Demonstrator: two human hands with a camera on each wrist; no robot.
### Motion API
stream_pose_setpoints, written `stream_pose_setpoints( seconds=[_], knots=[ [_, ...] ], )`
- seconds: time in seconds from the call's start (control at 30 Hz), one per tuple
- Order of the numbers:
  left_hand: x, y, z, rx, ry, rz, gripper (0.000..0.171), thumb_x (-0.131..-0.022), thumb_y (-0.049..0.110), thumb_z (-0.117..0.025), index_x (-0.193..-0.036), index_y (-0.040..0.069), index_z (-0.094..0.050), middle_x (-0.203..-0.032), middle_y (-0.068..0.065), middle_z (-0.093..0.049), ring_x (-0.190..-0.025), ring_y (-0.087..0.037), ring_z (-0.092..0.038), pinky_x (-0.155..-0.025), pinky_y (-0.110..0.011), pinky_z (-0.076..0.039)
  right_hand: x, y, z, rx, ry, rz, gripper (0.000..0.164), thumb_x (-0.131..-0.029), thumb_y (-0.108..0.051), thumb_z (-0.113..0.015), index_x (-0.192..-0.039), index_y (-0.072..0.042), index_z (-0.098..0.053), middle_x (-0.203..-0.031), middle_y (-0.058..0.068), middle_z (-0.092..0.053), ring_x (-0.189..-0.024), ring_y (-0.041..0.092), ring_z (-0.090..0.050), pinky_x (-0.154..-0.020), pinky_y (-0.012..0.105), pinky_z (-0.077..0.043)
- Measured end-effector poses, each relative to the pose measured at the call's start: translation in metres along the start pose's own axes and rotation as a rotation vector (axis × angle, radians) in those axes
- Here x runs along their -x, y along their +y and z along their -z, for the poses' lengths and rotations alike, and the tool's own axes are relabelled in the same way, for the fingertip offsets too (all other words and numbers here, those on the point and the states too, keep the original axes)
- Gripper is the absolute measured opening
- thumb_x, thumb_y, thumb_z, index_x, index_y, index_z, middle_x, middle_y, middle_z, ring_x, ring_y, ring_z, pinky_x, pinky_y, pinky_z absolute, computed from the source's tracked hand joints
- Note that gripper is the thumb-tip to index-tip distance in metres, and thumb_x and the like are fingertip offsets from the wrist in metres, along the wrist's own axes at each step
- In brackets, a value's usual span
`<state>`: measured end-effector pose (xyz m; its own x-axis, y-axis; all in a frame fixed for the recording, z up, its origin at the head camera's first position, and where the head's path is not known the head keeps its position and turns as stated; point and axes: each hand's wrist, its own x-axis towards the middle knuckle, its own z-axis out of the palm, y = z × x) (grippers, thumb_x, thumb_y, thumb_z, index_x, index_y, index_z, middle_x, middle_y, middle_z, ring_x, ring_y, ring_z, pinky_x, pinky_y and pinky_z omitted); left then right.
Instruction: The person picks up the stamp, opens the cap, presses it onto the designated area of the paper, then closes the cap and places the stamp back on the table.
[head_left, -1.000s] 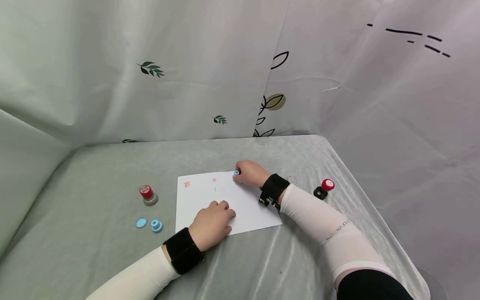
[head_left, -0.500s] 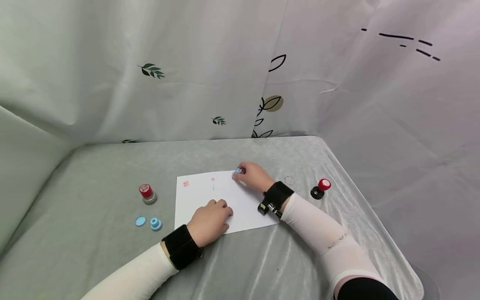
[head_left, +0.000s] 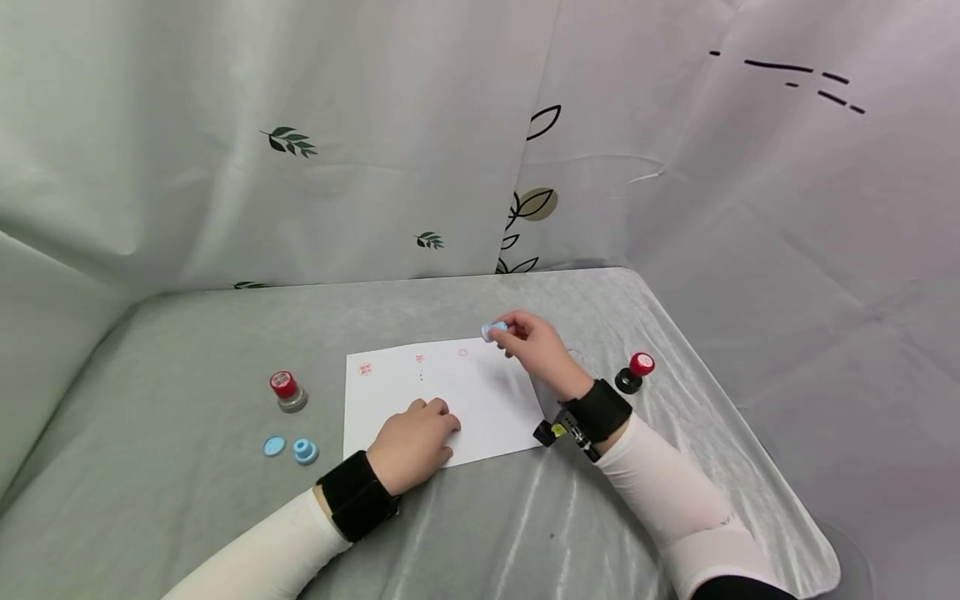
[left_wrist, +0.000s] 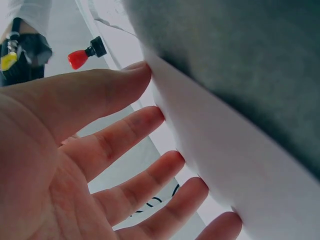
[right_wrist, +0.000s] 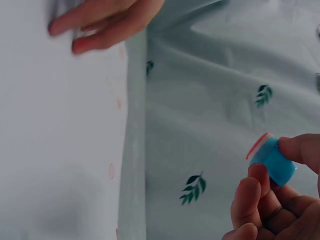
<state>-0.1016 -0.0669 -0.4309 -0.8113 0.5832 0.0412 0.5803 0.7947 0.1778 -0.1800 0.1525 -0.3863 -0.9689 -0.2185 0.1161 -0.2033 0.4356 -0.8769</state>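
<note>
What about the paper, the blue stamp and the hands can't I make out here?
- Head view: whatever the left hand covers on the paper.
- Head view: the marking on the red-topped piece at the left, too small to read.
- Right wrist view: the design on the held blue stamp, its face turned nearly edge-on.
- Right wrist view: the rest of the right hand, cut off by the picture's edges.

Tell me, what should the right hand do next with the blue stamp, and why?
Maybe the right hand should set the blue stamp down on the table, because it's held up off the paper, where a small round red print shows near the far edge.
</note>
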Motion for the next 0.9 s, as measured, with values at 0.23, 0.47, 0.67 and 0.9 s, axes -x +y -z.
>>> stream_pose_setpoints(
  seconds=[0.23,0.47,0.67,0.9],
  knots=[
    [-0.001,-0.001,0.0,0.008,-0.014,0.007,0.021,-0.08,0.019,-0.074,-0.1,0.016,-0.074,-0.101,-0.004,-0.062,-0.084,-0.023,-0.053,-0.055,-0.037,-0.05,0.023,-0.015,-0.002,-0.128,-0.041,0.029,0.02,-0.096,-0.023,-0.061,-0.105,-0.006,-0.065,-0.089,0.025,-0.061,-0.073,0.025,-0.057,-0.071,0.04,-0.046],
    [-0.001,-0.001,0.0,0.018,-0.019,-0.001,0.023,-0.079,0.02,-0.075,-0.101,0.016,-0.072,-0.102,-0.005,-0.062,-0.084,-0.024,-0.054,-0.056,-0.039,-0.05,0.033,-0.017,-0.006,-0.145,-0.057,0.046,0.02,-0.096,-0.023,-0.062,-0.106,-0.005,-0.065,-0.086,0.023,-0.061,-0.072,0.026,-0.057,-0.07,0.037,-0.043],
    [-0.002,-0.001,-0.001,0.012,-0.025,0.017,0.022,-0.079,0.021,-0.074,-0.1,0.016,-0.071,-0.101,-0.005,-0.062,-0.084,-0.024,-0.054,-0.058,-0.039,-0.05,0.035,-0.015,-0.007,-0.154,-0.074,0.032,0.024,-0.096,-0.028,-0.061,-0.107,-0.007,-0.064,-0.09,0.026,-0.061,-0.075,0.025,-0.057,-0.072,0.034,-0.043],
    [0.001,-0.001,0.004,0.009,-0.013,0.02,0.025,-0.08,0.025,-0.074,-0.103,0.015,-0.071,-0.102,-0.005,-0.062,-0.085,-0.024,-0.054,-0.061,-0.04,-0.05,0.035,-0.013,-0.005,-0.132,-0.084,0.023,0.024,-0.096,-0.028,-0.061,-0.109,-0.008,-0.064,-0.09,0.023,-0.062,-0.075,0.026,-0.057,-0.071,0.034,-0.042]
  ],
)
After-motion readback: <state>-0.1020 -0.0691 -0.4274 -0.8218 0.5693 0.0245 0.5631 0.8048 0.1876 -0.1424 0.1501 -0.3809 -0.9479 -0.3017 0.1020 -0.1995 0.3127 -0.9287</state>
